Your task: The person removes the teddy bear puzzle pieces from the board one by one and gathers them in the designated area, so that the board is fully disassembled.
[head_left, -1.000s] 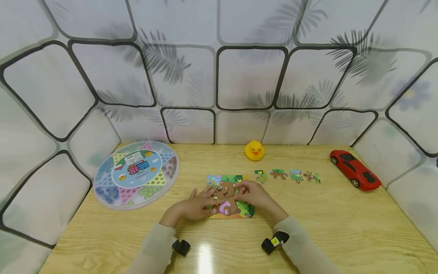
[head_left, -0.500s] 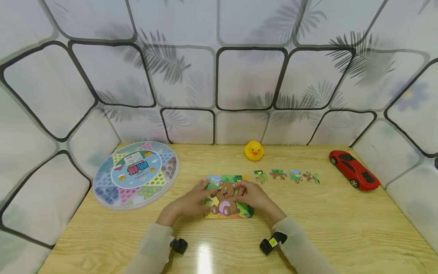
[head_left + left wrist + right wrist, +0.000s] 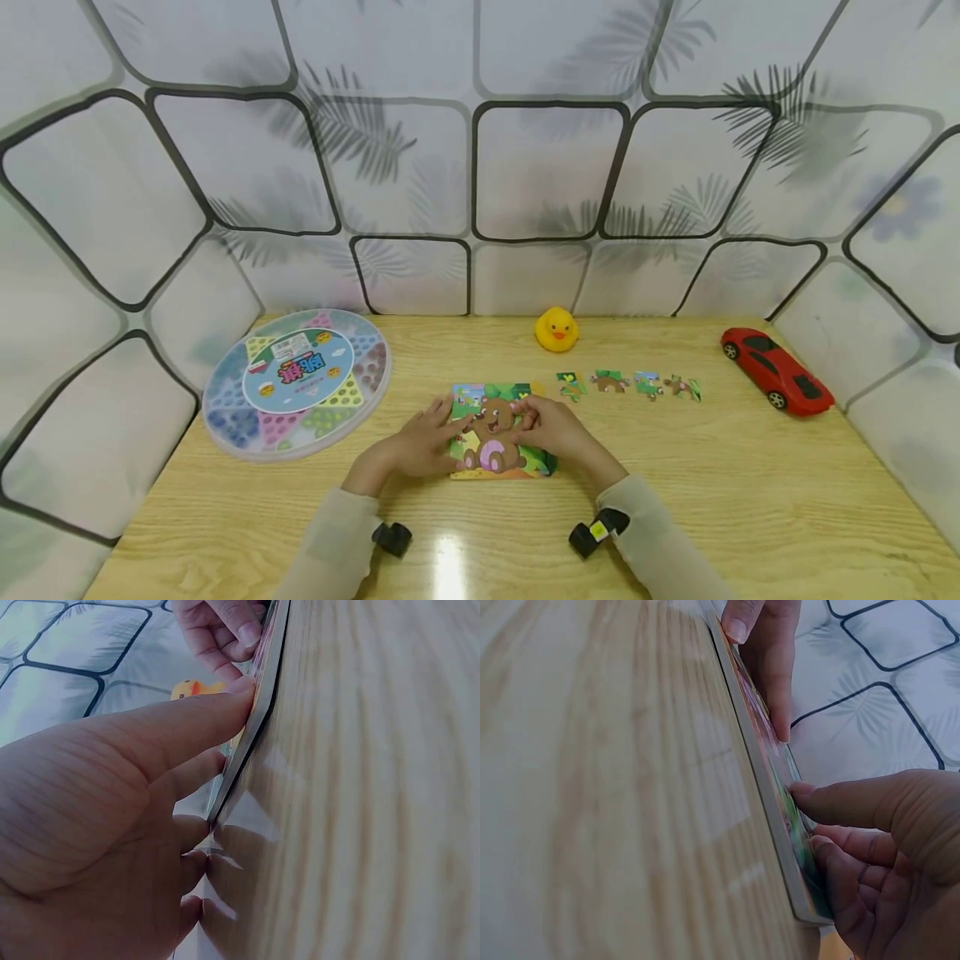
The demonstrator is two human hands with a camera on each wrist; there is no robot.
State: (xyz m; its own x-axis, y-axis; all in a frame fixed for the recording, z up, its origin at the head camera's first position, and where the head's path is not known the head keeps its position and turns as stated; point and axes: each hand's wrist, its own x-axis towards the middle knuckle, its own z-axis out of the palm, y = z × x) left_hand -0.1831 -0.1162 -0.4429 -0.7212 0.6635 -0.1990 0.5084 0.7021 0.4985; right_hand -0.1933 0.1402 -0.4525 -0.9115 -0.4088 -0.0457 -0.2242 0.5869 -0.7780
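Note:
A bear jigsaw puzzle board (image 3: 491, 457) lies flat on the wooden table in front of me. My left hand (image 3: 420, 442) rests at its left edge with the fingers spread; in the left wrist view the thumb (image 3: 202, 724) touches the board's edge. On the right part of the board, my right hand (image 3: 557, 429) has curled fingers, and its thumb and forefinger pinch a puzzle piece, mostly hidden by them. The right wrist view shows the right thumb (image 3: 840, 801) low over the board surface. Several loose puzzle pieces (image 3: 611, 382) lie in a row beyond the right hand.
A yellow rubber duck (image 3: 557, 330) stands near the back edge. To the left lies a round Chinese checkers set (image 3: 296, 383); a red toy car (image 3: 776, 372) stands at the right. A patterned fabric wall (image 3: 551, 175) encloses the table's back and sides.
My left hand has drawn back leftward from over the bear to the board's left edge, uncovering more of the picture. My right hand has stayed nearly in place.

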